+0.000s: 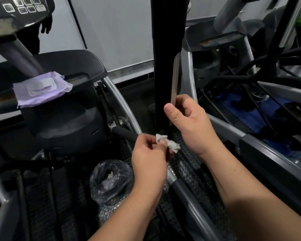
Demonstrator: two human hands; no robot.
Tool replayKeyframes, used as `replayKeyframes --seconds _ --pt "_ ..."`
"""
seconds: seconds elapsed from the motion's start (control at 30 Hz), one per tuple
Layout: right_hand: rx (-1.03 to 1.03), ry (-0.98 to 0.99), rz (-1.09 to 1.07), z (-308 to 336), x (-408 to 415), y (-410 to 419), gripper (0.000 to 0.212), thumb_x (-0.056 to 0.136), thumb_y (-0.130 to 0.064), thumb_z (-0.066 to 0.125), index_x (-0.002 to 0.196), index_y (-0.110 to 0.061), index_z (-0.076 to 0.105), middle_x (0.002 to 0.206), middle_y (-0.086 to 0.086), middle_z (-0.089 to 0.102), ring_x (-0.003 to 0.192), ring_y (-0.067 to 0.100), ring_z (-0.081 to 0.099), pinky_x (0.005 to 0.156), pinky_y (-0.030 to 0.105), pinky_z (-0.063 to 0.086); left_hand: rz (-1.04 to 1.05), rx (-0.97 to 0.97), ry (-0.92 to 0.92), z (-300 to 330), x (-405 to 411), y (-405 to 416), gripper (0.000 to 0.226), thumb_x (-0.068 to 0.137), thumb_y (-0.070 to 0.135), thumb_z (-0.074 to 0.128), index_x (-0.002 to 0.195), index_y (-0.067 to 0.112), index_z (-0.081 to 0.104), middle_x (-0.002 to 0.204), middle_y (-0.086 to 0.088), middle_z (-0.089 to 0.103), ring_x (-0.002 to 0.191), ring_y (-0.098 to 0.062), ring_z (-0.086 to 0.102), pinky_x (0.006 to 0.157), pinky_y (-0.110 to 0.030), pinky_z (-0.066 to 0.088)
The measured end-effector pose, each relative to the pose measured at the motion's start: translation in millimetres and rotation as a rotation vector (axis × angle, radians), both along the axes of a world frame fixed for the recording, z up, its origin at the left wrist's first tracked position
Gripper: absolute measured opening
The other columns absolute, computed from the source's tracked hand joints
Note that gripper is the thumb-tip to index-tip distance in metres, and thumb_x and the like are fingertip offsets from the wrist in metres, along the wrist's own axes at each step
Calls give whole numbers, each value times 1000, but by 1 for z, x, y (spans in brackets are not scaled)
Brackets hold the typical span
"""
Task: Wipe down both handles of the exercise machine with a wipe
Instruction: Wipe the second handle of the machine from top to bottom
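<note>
**Kid:** Where is the wipe?

**Helper:** The left hand (149, 160) pinches the wipe (167, 142) in its fingertips. The wipe is white and all scrunched up. It sits at about 6 o'clock from the bottom of the tall black handle (162, 66), close to it, but I cannot tell if it touches.

**Kid:** What is the other hand doing?

**Helper:** The right hand (189, 122) is curled round the low end of that handle, thumb up, at about 1 o'clock from the wipe.

**Kid:** Is the cleaning done?

**Helper:** I think not. The wipe looks used, so maybe some rubbing is done, but nothing on the handle shows clean or dirty. A shorter black grip (124, 133) pokes out at 9 o'clock from the wipe. I cannot tell if that one is wiped.

**Kid:** Are there more wipes?

**Helper:** Yes. A purple pack of wipes (42, 89) lies on the machine at 10 o'clock from the hands. A bin bag (109, 180) with crumpled white bits inside waits at 8 o'clock.
</note>
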State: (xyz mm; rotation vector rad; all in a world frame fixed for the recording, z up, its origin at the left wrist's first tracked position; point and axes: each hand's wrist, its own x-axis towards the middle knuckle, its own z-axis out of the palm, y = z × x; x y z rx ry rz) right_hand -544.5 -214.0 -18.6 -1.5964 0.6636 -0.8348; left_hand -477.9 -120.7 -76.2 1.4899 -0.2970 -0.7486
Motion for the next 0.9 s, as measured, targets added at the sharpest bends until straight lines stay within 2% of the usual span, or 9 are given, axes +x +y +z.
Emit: replayKeyframes --seconds 0.13,0.27,0.43,0.53,0.6,0.67,0.77,0.83,0.9 --pt "-8 2 -7 0 0 1 17 92 -40 65 103 -28 65 93 -10 71 87 6 66 78 25 52 -34 41 50 1 -2 4 18 97 -1 60 82 8 53 69 -8 59 58 -19 62 57 -33 52" --pt "-35 56 -24 -2 -1 0 28 90 -51 63 108 -30 65 106 -1 73 101 20 69 91 43 56 -43 9 99 7 3 -1 19 96 -2 60 83 9 52 69 -9 62 55 -17 66 52 -28 51" --pt "22 -27 -59 -15 -13 10 25 95 -32 57 117 -23 64 109 -7 71 104 8 65 92 27 50 -56 94 167 -6 4 7 21 94 -6 58 81 9 51 71 -10 63 59 -20 66 53 -27 50" --pt "23 83 -326 -53 -27 36 12 92 -25 60 102 -32 61 92 -16 65 88 2 60 84 31 46 -53 70 184 -4 6 5 16 92 -4 60 83 8 54 71 -11 68 63 -21 68 52 -26 51" --pt "151 161 -347 -73 -29 63 22 95 -14 62 97 -36 59 83 -16 65 76 1 60 77 32 47 -50 60 201 1 7 4 17 90 -3 62 82 8 54 70 -11 68 60 -18 67 50 -23 51" --pt "276 182 -307 -81 -23 81 26 96 -11 62 98 -37 59 84 -11 70 77 5 66 75 32 52 -52 72 214 4 6 5 19 88 -3 65 78 9 54 71 -11 66 59 -17 65 50 -24 52" --pt "319 164 -379 -85 -10 76 29 92 -3 56 92 -31 62 86 -2 70 82 14 66 77 40 55 -112 105 167 2 6 8 19 86 1 69 73 11 60 66 -4 63 62 -13 59 57 -24 49" --pt "358 145 -430 -85 -3 66 27 86 3 51 82 -22 60 77 -3 66 73 13 58 70 41 49 -155 129 133 0 6 10 23 85 2 70 68 14 62 57 6 59 55 -5 51 54 -17 42" --pt "379 135 -460 -82 0 59 25 84 2 51 81 -22 59 77 -1 64 71 14 56 67 42 47 -172 146 100 1 5 10 23 85 2 68 67 14 61 52 10 54 49 -2 45 48 -14 38"
